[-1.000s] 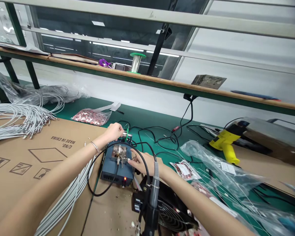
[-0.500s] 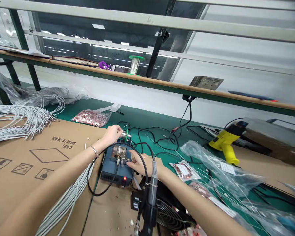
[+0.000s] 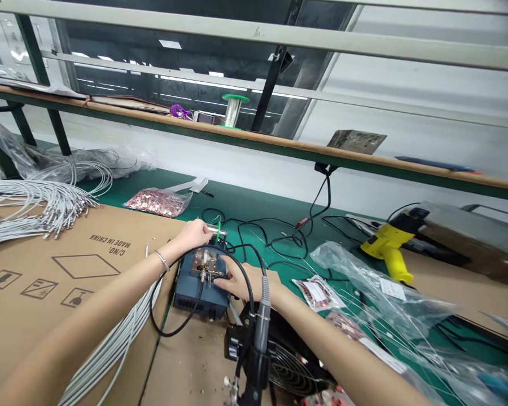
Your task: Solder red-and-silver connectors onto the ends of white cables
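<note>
A blue soldering station (image 3: 195, 296) with a dial on its front stands ahead of me, a small metal fixture (image 3: 205, 262) on its top. My left hand (image 3: 196, 233) is closed in a pinch beside a spool of solder wire (image 3: 217, 231) with a green flange, behind the fixture. Its fingertips are too small to show what they hold. My right hand (image 3: 243, 279) lies at the fixture's right end, thumb and forefinger around its edge. The black cable (image 3: 175, 332) of the soldering iron loops in front of both hands.
Cardboard (image 3: 88, 270) covers the left side, with bundles of white cables (image 3: 55, 206) on it. A soldering iron holder (image 3: 260, 349) and a black fan (image 3: 296, 366) stand close in front. A bag of small parts (image 3: 158, 202), plastic bags (image 3: 381, 282) and a yellow heat gun (image 3: 387, 248) lie around.
My left hand has shifted slightly at the solder spool, its fingers curling more. My right thumb has slid a little to the left. The red light on the station has gone out.
</note>
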Tool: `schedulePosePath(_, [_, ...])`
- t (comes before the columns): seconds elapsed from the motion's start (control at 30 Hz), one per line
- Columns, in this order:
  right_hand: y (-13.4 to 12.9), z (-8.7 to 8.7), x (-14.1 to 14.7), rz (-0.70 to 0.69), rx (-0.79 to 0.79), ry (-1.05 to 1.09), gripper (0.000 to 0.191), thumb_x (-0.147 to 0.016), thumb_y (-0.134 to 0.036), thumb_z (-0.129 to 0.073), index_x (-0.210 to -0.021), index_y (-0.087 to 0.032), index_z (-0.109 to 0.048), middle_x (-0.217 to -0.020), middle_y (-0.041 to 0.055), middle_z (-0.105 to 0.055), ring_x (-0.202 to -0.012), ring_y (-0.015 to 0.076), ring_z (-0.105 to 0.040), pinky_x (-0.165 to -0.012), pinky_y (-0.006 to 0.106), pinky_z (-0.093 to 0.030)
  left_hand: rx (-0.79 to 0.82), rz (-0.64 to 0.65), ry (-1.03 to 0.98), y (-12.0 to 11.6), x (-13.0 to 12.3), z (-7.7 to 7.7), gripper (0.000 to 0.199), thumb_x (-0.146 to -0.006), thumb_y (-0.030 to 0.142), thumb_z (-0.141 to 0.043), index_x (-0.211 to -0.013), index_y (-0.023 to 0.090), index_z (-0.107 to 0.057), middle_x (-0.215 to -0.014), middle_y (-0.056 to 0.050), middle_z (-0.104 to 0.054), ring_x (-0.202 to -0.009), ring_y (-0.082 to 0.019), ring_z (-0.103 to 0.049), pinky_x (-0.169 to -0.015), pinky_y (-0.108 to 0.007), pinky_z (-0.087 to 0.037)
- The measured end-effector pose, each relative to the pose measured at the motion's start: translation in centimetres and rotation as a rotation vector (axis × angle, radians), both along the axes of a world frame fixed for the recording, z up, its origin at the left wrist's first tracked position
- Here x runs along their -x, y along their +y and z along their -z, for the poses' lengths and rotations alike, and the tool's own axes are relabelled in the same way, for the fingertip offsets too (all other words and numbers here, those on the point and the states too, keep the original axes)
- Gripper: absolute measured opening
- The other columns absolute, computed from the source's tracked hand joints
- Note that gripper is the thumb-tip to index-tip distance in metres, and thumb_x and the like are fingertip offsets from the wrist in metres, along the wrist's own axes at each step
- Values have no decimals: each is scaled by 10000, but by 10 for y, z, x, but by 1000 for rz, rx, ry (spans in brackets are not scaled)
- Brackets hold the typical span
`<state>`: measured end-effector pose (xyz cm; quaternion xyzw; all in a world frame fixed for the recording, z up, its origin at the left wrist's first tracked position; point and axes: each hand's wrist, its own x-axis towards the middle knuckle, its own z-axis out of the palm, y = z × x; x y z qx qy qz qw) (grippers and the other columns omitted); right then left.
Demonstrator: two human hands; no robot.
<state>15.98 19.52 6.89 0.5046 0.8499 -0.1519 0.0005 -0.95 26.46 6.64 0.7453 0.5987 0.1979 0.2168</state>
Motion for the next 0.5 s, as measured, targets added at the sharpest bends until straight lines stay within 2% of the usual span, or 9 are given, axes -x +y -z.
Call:
schedulePosePath(0.13, [-2, -3, 0, -32, 14, 26, 543, -811, -364, -530, -1279, -105, -441, -872, 93, -692, -947, 288, -634, -790, 330, -471, 49, 24, 12, -2, 0, 4, 262, -886, 348, -518, -818, 113, -609, -730, -2, -625, -621, -116, -595, -615, -283, -512])
schedulePosePath(0.37, [-1, -3, 0, -47, 45, 58, 593, -800, -380, -545, -1303, -98, -408, -852, 93, -676, -893, 292, -639, -747, 344, -479, 43, 32, 67, -3, -2, 5, 240, -876, 341, -535, -836, 118, -612, -819, -25, -637, -758, -153, -613, -721, -338, -507])
schedulePosePath(0.5, [2, -2, 1, -57, 72, 81, 634, -765, -386, -597, -1311, -140, -389, -885, 73, -669, -825, 274, -646, -720, 350, -486, 91, 92, 74, 1, 2, 8, 244, -871, 340, -540, -808, 117, -614, -797, -13, -632, -721, -147, -607, -680, -312, -510])
